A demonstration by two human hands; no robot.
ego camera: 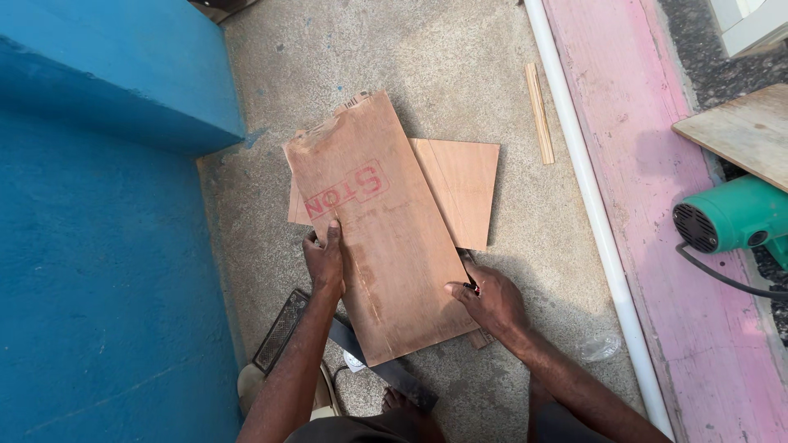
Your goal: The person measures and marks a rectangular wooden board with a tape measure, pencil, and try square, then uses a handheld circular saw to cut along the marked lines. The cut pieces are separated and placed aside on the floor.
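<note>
Bare concrete floor [460, 57], hemmed by a blue wall [98, 246] and a pink kerb [657, 164], serves as the workplace. Nearest the camera, the left hand [324, 258] curls over the left edge of a large plywood sheet [382, 238], fingers closed on it, while the right hand [492, 299] presses at its right edge, pinching something small and dark; what it is cannot be told. That sheet lies tilted across a smaller board [460, 189], covering most of it. No cut or mark shows on the top sheet. Further off lie a thin wooden strip [539, 115], a white pipe [583, 164] and a green power tool [730, 215], untouched.
</note>
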